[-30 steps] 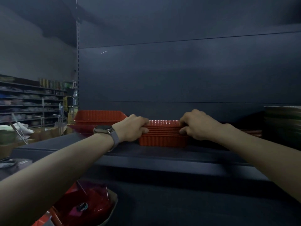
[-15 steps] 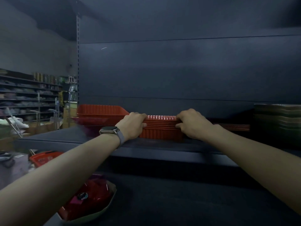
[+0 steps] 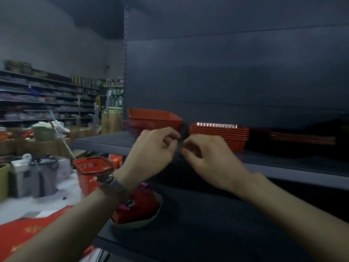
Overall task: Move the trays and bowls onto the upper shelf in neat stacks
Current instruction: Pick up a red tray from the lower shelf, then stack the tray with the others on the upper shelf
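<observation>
Hands hover empty, left hand (image 3: 154,146) and right hand (image 3: 204,154) loosely curled, before the upper shelf's (image 3: 105,141) front edge; tray stack (image 3: 226,134) sits just beyond the right.

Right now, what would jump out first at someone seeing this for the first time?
Two bare hands, the left hand and the right hand, hang empty and half curled in mid-frame before the dark upper shelf. Behind them the stack of red trays glows on that shelf, with a larger red tray to its left. Lower left, a red shopping basket stands among clutter.
</observation>
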Tool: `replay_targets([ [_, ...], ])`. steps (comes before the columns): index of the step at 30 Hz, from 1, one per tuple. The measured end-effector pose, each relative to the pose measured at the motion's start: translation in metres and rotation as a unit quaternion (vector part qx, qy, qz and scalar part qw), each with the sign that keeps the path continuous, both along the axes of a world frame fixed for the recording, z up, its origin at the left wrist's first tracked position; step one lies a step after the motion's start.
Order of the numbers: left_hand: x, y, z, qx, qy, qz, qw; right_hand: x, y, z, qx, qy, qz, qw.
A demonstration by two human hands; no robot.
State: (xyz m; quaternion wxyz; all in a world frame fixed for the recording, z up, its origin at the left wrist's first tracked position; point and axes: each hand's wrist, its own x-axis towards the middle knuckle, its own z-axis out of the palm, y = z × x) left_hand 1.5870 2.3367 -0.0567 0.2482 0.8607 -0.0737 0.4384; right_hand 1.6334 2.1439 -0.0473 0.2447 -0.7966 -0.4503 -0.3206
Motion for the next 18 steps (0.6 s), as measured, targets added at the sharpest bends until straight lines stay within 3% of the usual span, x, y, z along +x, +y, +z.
replay_targets([
  [7,-0.027,0.064,-0.081,-0.049,0.008,0.069,0.996,0.004,0.063,-0.077,-0.007,0.11,0.04,0.993],
  [13,-0.028,0.116,-0.155,-0.142,0.096,0.117,0.978,0.036,0.11,-0.154,0.005,0.265,0.032,0.964],
  [18,-0.008,0.142,-0.2,-0.223,0.175,0.143,0.948,0.059,0.135,-0.208,-0.006,0.344,0.015,0.939],
])
